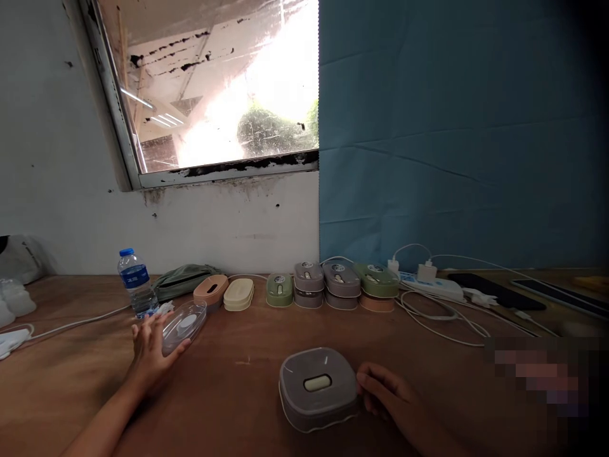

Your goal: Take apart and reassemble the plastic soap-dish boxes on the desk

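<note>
My left hand (pixel 155 349) is on the left, its thumb and fingers around the near edge of a clear plastic lid (pixel 193 327) with a round white spot on it. The lid looks tilted close to the tabletop. In front of me rests a grey oval box (pixel 316 390) with a translucent cover and a pale bar in its middle slot. My right hand (pixel 383 390) is at the right edge of this box, fingers curled and fingertips against its side. The undersides of the right fingers are partly hidden.
Along the wall stand a water bottle (pixel 134 279), a green pouch (pixel 183 279), an orange box (pixel 210 289), cream lids (pixel 238 294), a small green box (pixel 279 291) and stacked boxes (pixel 341 285). A power strip (pixel 431 287), cables and phones (pixel 497 292) lie right.
</note>
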The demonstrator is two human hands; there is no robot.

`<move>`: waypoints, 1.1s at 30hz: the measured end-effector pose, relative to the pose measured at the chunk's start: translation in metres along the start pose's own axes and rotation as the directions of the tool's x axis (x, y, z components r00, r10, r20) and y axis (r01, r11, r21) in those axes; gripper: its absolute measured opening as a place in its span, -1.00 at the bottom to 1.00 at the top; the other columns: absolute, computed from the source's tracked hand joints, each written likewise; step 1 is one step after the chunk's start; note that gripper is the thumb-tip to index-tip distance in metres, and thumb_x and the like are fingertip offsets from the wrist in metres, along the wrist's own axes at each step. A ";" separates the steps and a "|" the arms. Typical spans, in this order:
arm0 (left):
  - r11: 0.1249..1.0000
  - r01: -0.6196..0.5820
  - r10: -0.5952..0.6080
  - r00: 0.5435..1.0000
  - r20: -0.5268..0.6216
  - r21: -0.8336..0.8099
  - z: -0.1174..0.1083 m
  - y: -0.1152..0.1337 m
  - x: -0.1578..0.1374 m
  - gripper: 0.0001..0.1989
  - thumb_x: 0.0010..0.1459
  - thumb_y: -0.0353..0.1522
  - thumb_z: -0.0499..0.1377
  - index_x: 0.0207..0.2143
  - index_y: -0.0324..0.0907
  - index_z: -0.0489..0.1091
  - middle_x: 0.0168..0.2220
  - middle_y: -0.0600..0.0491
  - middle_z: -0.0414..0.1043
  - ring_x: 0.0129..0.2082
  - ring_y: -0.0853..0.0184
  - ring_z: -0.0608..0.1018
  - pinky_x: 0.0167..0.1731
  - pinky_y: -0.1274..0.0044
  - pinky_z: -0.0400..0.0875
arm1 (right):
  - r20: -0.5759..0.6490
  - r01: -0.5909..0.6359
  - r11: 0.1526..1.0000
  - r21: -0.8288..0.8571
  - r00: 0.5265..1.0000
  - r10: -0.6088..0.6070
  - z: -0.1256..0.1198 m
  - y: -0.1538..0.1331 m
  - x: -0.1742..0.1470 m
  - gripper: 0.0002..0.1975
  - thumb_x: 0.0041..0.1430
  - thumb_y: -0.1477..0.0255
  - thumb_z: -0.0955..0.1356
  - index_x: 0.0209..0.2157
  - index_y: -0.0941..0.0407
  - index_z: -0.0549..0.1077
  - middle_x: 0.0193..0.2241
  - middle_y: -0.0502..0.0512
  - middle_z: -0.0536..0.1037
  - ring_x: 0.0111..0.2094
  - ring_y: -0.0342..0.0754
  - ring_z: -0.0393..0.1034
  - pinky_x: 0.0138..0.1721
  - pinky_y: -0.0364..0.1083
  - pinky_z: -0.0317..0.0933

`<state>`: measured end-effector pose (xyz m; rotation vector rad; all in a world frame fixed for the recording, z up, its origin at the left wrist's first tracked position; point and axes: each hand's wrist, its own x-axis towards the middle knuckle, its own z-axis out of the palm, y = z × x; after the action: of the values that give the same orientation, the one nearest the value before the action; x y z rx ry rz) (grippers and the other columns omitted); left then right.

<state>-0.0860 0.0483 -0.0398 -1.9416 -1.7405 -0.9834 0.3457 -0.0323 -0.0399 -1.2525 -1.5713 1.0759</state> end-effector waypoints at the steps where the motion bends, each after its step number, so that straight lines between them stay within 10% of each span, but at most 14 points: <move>1: 0.996 -0.093 0.092 0.994 -0.051 -0.012 -0.004 0.014 -0.004 -0.44 -0.04 -0.13 0.07 -0.01 -0.20 0.14 0.00 -0.15 0.12 0.11 -0.02 0.09 0.07 0.07 -0.10 | -0.008 0.060 0.997 -0.038 0.998 -0.061 0.000 -0.003 -0.003 -0.68 0.11 0.19 0.19 -0.55 0.12 0.27 -0.63 -0.07 0.27 -0.56 -0.16 0.17 -0.52 -0.19 0.07; 4: 0.894 -0.413 0.423 0.906 0.022 -0.174 -0.015 0.072 -0.018 -0.51 0.03 -0.30 0.07 0.04 -0.12 0.06 0.03 -0.10 0.15 0.12 0.10 0.13 0.07 0.21 0.07 | 0.048 0.246 0.951 -0.188 0.969 -0.241 0.002 -0.011 -0.010 -0.80 0.14 0.31 0.20 -0.46 0.11 0.31 -0.47 0.00 0.33 -0.42 -0.10 0.23 -0.37 -0.15 0.13; 8: 0.551 -0.680 0.826 0.525 0.203 -0.484 -0.017 0.151 -0.029 -0.52 0.04 -0.37 0.06 0.06 -0.15 0.10 0.06 -0.07 0.18 0.14 0.14 0.13 0.11 0.26 0.01 | 0.123 0.357 0.873 -0.333 0.934 -0.335 0.004 -0.011 -0.013 -0.94 0.08 0.48 0.22 -0.38 0.09 0.31 -0.31 0.04 0.32 -0.32 -0.08 0.25 -0.29 -0.12 0.16; 10: 0.473 -0.636 0.871 0.442 0.214 -0.610 -0.012 0.174 -0.028 -0.57 0.06 -0.40 0.05 0.03 -0.14 0.15 0.01 -0.05 0.26 0.09 0.23 0.23 0.12 0.34 0.03 | 0.105 0.362 0.849 -0.384 0.931 -0.349 0.003 -0.008 -0.012 -0.91 0.05 0.53 0.23 -0.37 0.09 0.30 -0.29 0.05 0.30 -0.27 -0.07 0.25 -0.23 -0.10 0.17; 21: 0.436 -0.189 0.596 0.793 0.125 -0.880 -0.003 0.181 -0.034 -0.69 -0.04 -0.35 0.22 -0.17 -0.10 0.38 -0.24 -0.02 0.46 -0.21 0.29 0.48 -0.21 0.52 0.36 | 0.147 0.558 0.588 -0.586 0.787 -0.600 -0.001 -0.008 -0.016 -0.75 -0.05 0.59 0.27 -0.28 0.06 0.28 -0.24 0.09 0.29 -0.19 -0.06 0.27 -0.19 -0.13 0.23; 33: 0.091 0.305 0.506 0.806 0.308 -0.948 0.008 0.182 -0.043 -0.72 -0.29 -0.34 0.36 -0.40 -0.10 0.51 -0.48 0.05 0.41 -0.43 0.37 0.42 -0.41 0.55 0.25 | 0.108 0.647 0.452 -0.614 0.636 -0.764 -0.003 -0.012 -0.017 -0.84 0.03 0.61 0.24 -0.51 0.07 0.20 -0.58 -0.05 0.34 -0.55 -0.19 0.27 -0.50 -0.23 0.22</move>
<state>0.0914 -0.0110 -0.0418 -3.5401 -0.8899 -2.0587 0.3478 -0.0502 -0.0289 -0.8328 -2.0835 -0.1380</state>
